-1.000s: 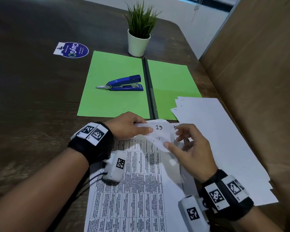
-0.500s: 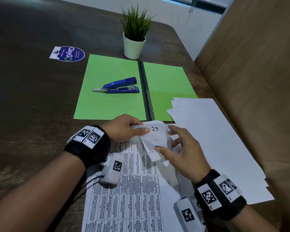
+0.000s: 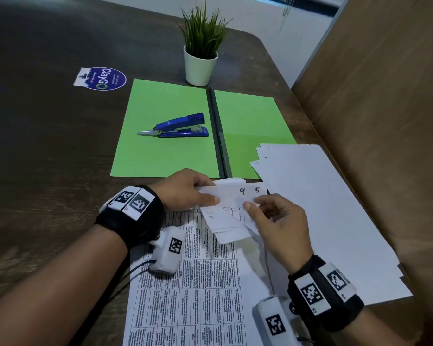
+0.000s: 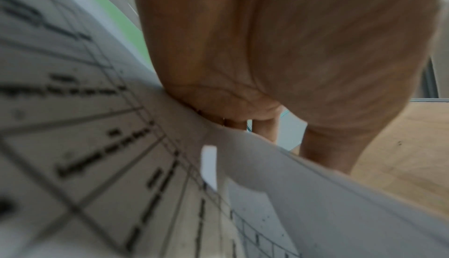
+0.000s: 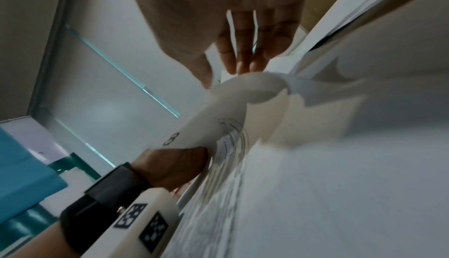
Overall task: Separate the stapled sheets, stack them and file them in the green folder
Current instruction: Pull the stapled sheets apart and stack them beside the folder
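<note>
A stapled bundle of printed sheets [image 3: 185, 290] lies on the table in front of me. Its top right corners [image 3: 229, 221] are folded back, showing handwritten numbers. My left hand [image 3: 185, 193] pinches the upper edge of the bundle, thumb on top. My right hand [image 3: 278, 221] pinches the folded-back corners between thumb and fingers; in the right wrist view the curled sheet [image 5: 233, 112] runs from its fingertips [image 5: 240, 66] down to the left hand [image 5: 170, 166]. The green folder [image 3: 165, 136] lies open beyond the bundle. A loose pile of white sheets [image 3: 323, 208] lies to the right.
A blue stapler [image 3: 180, 126] lies on the folder's left leaf. A potted plant [image 3: 200, 63] stands behind the folder. A round sticker [image 3: 103, 78] sits at the far left. A brown wall panel [image 3: 385, 121] borders the table on the right.
More corners have been flipped back: the number 23 seen before is gone, and 9 and 5 now show. The right hand has shifted slightly right.
</note>
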`<action>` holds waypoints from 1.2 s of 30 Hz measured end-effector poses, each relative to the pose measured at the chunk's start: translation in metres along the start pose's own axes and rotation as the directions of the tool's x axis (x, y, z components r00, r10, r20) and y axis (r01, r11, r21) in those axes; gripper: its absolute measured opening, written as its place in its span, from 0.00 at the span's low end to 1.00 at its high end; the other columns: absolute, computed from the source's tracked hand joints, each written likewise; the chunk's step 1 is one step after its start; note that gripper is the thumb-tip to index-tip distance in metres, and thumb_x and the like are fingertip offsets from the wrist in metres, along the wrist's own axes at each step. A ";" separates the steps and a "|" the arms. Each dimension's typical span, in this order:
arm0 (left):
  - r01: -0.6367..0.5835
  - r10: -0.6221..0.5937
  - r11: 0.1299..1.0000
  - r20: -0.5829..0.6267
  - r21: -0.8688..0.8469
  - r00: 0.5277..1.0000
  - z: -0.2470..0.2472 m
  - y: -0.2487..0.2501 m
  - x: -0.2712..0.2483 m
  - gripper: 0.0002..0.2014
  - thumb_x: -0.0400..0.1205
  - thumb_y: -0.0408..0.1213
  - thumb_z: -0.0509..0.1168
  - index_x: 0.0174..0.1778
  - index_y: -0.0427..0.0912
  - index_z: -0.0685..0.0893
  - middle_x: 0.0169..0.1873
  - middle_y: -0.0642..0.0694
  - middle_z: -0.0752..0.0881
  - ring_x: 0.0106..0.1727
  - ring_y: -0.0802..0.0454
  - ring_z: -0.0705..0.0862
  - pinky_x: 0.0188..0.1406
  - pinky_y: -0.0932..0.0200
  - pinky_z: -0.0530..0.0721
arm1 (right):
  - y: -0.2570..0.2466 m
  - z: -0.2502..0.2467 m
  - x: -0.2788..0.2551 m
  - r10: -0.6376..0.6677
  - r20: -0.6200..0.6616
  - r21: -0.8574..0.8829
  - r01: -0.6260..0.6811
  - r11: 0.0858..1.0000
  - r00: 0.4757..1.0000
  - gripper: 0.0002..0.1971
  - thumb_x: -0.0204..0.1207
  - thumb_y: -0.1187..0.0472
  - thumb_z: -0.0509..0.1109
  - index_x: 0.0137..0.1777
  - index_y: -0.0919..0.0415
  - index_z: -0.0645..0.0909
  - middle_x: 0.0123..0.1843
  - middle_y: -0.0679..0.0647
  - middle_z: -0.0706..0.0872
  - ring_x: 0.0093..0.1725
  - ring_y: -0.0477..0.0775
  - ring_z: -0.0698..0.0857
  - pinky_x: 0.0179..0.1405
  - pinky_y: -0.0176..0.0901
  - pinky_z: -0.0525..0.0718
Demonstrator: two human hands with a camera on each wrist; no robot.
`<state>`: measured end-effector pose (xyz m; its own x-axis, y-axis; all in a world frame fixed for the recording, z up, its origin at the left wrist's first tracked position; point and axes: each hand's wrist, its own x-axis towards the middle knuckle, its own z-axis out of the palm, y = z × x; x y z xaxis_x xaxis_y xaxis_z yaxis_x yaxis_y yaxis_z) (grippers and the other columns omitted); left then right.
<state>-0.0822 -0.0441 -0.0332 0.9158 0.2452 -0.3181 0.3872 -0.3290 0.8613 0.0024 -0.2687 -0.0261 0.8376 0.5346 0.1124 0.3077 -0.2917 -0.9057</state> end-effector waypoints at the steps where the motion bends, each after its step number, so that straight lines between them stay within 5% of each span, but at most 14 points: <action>1: 0.003 -0.003 1.000 0.000 -0.001 1.000 -0.001 -0.001 0.000 0.09 0.78 0.43 0.77 0.53 0.49 0.91 0.46 0.53 0.93 0.44 0.55 0.90 0.47 0.59 0.86 | 0.004 0.001 0.003 0.025 -0.015 -0.027 -0.025 0.999 1.000 0.10 0.68 0.54 0.84 0.47 0.54 0.89 0.36 0.50 0.87 0.32 0.43 0.80 0.35 0.32 0.81; 5: -0.022 0.022 1.000 0.008 0.008 1.000 -0.002 -0.002 0.000 0.09 0.76 0.41 0.79 0.51 0.50 0.91 0.45 0.53 0.93 0.43 0.57 0.90 0.43 0.62 0.85 | 0.013 0.005 0.010 0.075 0.011 -0.079 -0.074 0.994 0.997 0.16 0.63 0.54 0.87 0.47 0.52 0.86 0.37 0.48 0.83 0.34 0.46 0.77 0.37 0.43 0.84; 11: -0.023 0.023 1.000 0.006 0.001 1.000 -0.003 -0.001 0.000 0.11 0.76 0.43 0.79 0.53 0.49 0.91 0.47 0.52 0.93 0.47 0.52 0.91 0.49 0.58 0.88 | 0.015 0.009 0.020 0.014 -0.021 -0.029 -0.015 0.999 1.000 0.13 0.67 0.60 0.85 0.31 0.55 0.82 0.26 0.43 0.80 0.26 0.41 0.74 0.31 0.37 0.76; 13: -0.021 0.021 1.000 0.003 0.009 1.000 -0.002 0.001 -0.001 0.10 0.79 0.49 0.76 0.51 0.48 0.91 0.44 0.52 0.92 0.42 0.52 0.90 0.45 0.58 0.87 | 0.014 0.010 0.020 -0.030 -0.002 -0.059 0.030 0.998 1.000 0.16 0.71 0.62 0.82 0.26 0.51 0.81 0.24 0.41 0.80 0.24 0.40 0.75 0.31 0.35 0.75; 15: -0.003 0.003 1.000 0.017 -0.005 1.000 -0.001 0.002 -0.001 0.26 0.78 0.64 0.67 0.49 0.42 0.90 0.36 0.48 0.88 0.31 0.48 0.82 0.36 0.58 0.81 | 0.013 0.010 0.018 -0.127 0.027 -0.126 0.129 0.984 0.992 0.18 0.75 0.60 0.79 0.25 0.48 0.79 0.26 0.42 0.80 0.26 0.42 0.76 0.31 0.32 0.73; 17: 0.001 -0.001 1.000 0.023 -0.022 1.000 0.000 -0.001 0.001 0.48 0.68 0.81 0.58 0.53 0.35 0.87 0.38 0.41 0.84 0.34 0.50 0.78 0.41 0.56 0.78 | 0.012 0.009 0.016 -0.245 0.056 -0.199 0.251 0.947 0.968 0.17 0.77 0.57 0.75 0.26 0.51 0.78 0.27 0.45 0.79 0.28 0.45 0.76 0.31 0.35 0.73; 19: -0.003 0.003 0.998 0.009 -0.056 1.000 0.000 -0.005 0.004 0.56 0.62 0.86 0.57 0.55 0.31 0.84 0.41 0.35 0.86 0.39 0.48 0.79 0.46 0.52 0.76 | 0.012 0.008 0.014 -0.307 0.075 -0.213 0.316 0.924 0.949 0.13 0.78 0.57 0.70 0.31 0.56 0.84 0.29 0.49 0.81 0.30 0.48 0.78 0.32 0.44 0.77; 21: 0.006 -0.005 0.997 0.009 -0.072 1.000 0.001 -0.003 0.003 0.46 0.71 0.78 0.61 0.53 0.31 0.85 0.44 0.27 0.88 0.39 0.47 0.80 0.47 0.52 0.77 | 0.013 0.007 0.012 -0.320 0.085 -0.185 0.331 0.925 0.943 0.07 0.79 0.60 0.69 0.47 0.53 0.90 0.34 0.50 0.86 0.35 0.52 0.83 0.37 0.48 0.82; 23: 0.008 -0.009 0.998 -0.013 -0.063 1.000 0.001 -0.001 0.004 0.27 0.81 0.62 0.66 0.48 0.37 0.90 0.44 0.34 0.91 0.40 0.43 0.85 0.48 0.52 0.81 | 0.014 0.007 0.009 -0.318 0.097 -0.217 0.331 0.918 0.943 0.13 0.80 0.62 0.69 0.60 0.47 0.88 0.39 0.48 0.89 0.41 0.54 0.86 0.41 0.47 0.84; 27: 0.007 -0.007 1.000 -0.038 0.010 0.999 0.000 0.002 0.002 0.04 0.82 0.44 0.72 0.47 0.51 0.91 0.47 0.49 0.93 0.44 0.54 0.87 0.50 0.57 0.83 | 0.008 0.004 0.007 -0.152 0.115 -0.137 0.167 0.976 0.982 0.17 0.81 0.43 0.67 0.61 0.48 0.90 0.49 0.40 0.91 0.46 0.41 0.86 0.41 0.37 0.80; 30: 0.010 -0.009 0.999 -0.013 0.034 1.000 -0.001 0.003 0.001 0.04 0.80 0.40 0.75 0.48 0.53 0.90 0.47 0.48 0.93 0.41 0.53 0.88 0.46 0.58 0.85 | 0.003 0.004 0.007 -0.072 0.119 0.019 0.070 0.997 0.990 0.13 0.82 0.44 0.68 0.47 0.50 0.89 0.39 0.36 0.88 0.39 0.38 0.83 0.36 0.28 0.78; 32: 0.012 -0.012 1.000 -0.005 0.023 1.000 -0.002 0.005 -0.002 0.06 0.79 0.38 0.75 0.51 0.50 0.90 0.46 0.49 0.93 0.41 0.53 0.89 0.44 0.60 0.86 | 0.004 0.005 0.011 -0.038 0.071 -0.012 0.039 0.999 0.997 0.07 0.76 0.52 0.77 0.40 0.52 0.87 0.34 0.43 0.87 0.33 0.42 0.81 0.33 0.31 0.79; 36: 0.015 -0.015 1.000 0.009 -0.004 1.000 -0.003 0.005 -0.004 0.09 0.77 0.37 0.75 0.51 0.51 0.91 0.44 0.52 0.93 0.39 0.56 0.89 0.41 0.61 0.85 | 0.012 0.008 0.016 0.055 0.027 -0.026 -0.054 0.998 0.998 0.13 0.73 0.60 0.81 0.29 0.58 0.83 0.23 0.43 0.80 0.22 0.41 0.76 0.26 0.39 0.80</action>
<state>-0.0845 -0.0438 -0.0260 0.9110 0.2415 -0.3343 0.4002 -0.3220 0.8580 0.0157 -0.2575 -0.0384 0.8409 0.5387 0.0516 0.2735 -0.3408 -0.8995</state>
